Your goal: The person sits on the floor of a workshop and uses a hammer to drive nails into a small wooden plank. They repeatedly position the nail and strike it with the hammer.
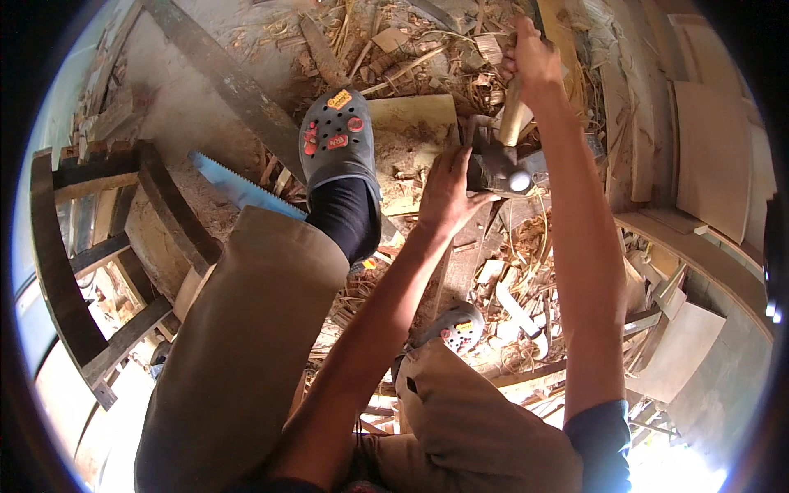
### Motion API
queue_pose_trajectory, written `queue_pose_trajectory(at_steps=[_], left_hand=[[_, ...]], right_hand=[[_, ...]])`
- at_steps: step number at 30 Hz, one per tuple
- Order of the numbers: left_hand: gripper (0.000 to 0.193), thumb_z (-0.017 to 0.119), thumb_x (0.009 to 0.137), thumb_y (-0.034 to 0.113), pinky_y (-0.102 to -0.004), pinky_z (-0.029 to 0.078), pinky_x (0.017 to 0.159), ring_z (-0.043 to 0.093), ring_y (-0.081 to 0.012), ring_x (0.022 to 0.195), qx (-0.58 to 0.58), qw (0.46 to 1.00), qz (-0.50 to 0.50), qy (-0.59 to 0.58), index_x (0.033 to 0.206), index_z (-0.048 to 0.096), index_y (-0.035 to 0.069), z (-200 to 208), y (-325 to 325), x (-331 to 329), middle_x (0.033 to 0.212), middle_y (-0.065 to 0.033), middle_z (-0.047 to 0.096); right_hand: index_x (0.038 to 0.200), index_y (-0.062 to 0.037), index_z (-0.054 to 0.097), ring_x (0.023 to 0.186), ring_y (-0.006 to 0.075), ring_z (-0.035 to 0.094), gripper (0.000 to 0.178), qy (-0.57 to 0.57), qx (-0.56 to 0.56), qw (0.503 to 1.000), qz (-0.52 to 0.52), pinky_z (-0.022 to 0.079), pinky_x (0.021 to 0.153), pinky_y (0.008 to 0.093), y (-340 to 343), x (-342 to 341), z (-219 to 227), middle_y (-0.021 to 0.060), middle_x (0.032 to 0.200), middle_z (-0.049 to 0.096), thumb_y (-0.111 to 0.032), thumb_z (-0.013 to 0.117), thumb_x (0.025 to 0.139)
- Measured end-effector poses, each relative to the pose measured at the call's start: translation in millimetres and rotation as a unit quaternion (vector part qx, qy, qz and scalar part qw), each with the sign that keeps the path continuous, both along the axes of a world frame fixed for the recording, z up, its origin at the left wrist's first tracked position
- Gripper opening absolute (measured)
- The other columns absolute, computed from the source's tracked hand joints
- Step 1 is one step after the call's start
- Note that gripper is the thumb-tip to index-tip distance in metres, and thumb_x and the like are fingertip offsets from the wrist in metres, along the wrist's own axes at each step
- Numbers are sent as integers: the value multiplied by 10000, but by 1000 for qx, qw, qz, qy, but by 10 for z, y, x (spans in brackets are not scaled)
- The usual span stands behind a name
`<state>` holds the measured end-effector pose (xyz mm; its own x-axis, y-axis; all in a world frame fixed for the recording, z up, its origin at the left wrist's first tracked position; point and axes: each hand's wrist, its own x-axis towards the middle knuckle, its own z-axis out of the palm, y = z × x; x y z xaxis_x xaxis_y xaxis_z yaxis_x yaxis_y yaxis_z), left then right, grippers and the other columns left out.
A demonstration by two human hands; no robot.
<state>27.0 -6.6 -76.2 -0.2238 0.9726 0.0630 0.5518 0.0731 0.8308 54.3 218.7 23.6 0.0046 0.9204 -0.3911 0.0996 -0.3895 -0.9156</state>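
A hammer (508, 160) is gripped by its wooden handle in the right hand (532, 59); the left hand (446, 195) is pressed, fingers spread, on a plank (411, 131) pinned under a grey clog (335, 135).

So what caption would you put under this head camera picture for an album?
Right hand grips a hammer by its wooden handle, left hand steadies its head, and a foot in a grey clog pins a board.

The right hand (532, 59) grips a hammer (503, 152) with a smooth pale wood handle and a dull grey metal head. By the left hand (448, 193) lies a rough, dusty wood board (411, 131). Past it, the shoe (337, 135) is matt grey plastic. The saw (238, 189) is shiny blue.
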Motion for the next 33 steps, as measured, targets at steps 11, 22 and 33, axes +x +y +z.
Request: queue_pose_trajectory(at_steps=[11, 22, 33], left_hand=[[490, 466, 1001, 331, -367, 370, 1088, 470, -231, 1324, 79, 856, 48, -509, 1389, 464, 30, 470, 475, -308, 1326, -168, 565], [599, 202, 1084, 439, -371, 457, 924, 596, -202, 1020, 88, 840, 104, -526, 1109, 600, -9, 645, 532, 667, 1079, -128, 639], [442, 404, 1019, 362, -456, 478, 835, 614, -354, 965, -1, 970, 81, -228, 1175, 572, -16, 202, 766, 374, 1091, -244, 623]], right_hand=[[984, 8, 623, 524, 100, 415, 252, 15, 132, 991, 27, 339, 445, 283, -696, 274, 418, 6, 665, 470, -224, 529, 957], [790, 1, 579, 598, 67, 438, 292, 85, 166, 982, -27, 345, 552, 242, -1459, 604, 713, -16, 631, 495, -209, 476, 965], [619, -85, 457, 481, 101, 412, 426, 56, 234, 971, 4, 339, 466, 275, -1262, 385, 512, 10, 536, 455, -303, 451, 986]])
